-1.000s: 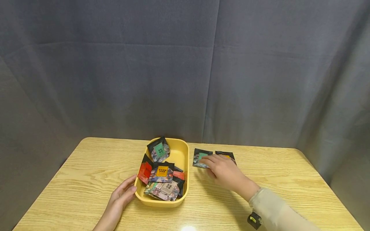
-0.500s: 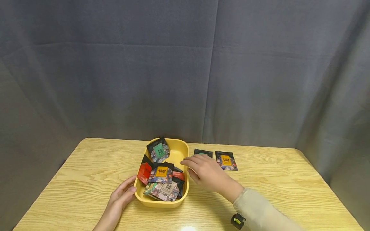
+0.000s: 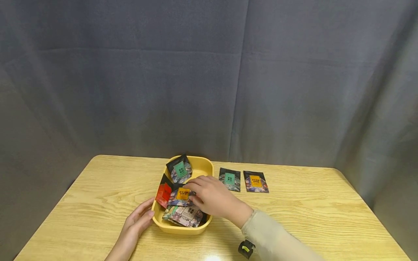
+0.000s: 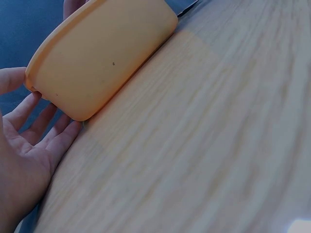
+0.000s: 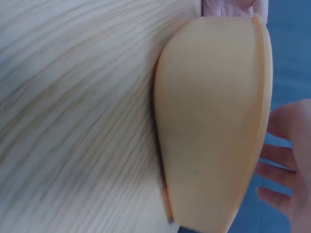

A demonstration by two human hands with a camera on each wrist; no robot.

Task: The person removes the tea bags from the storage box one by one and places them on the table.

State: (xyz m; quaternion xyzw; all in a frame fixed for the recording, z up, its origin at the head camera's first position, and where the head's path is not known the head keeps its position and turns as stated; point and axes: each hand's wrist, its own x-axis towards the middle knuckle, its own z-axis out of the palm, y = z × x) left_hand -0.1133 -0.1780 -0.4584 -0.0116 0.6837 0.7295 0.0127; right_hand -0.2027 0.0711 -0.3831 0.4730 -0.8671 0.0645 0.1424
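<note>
A yellow plastic tub (image 3: 179, 230) holds several small black-topped sachets with coloured labels. My left hand (image 3: 136, 222) rests against its left side, the fingers extended along the outer wall and the thumb at the rim; the left wrist view shows these fingers (image 4: 60, 131) at the wall. Reaching in over the right rim, my right hand (image 3: 213, 197) has its fingertips at an orange-label sachet (image 3: 177, 200). Around that one lie a red-label sachet (image 3: 163, 194), a floral sachet with a pale label (image 3: 187, 217) and, at the back, a green-label sachet (image 3: 180, 170).
Right of the tub, a green-label sachet (image 3: 230, 179) and an orange-label sachet (image 3: 256, 182) lie side by side on the wooden table (image 3: 310, 206). A grey curtain (image 3: 209, 79) hangs behind the table. A small black device (image 3: 246, 248) sits at my right wrist.
My right hand has moved left from the sachets on the table, over the tub's rim, to the sachets inside. Both table sachets now show fully. The left hand has stayed in place.
</note>
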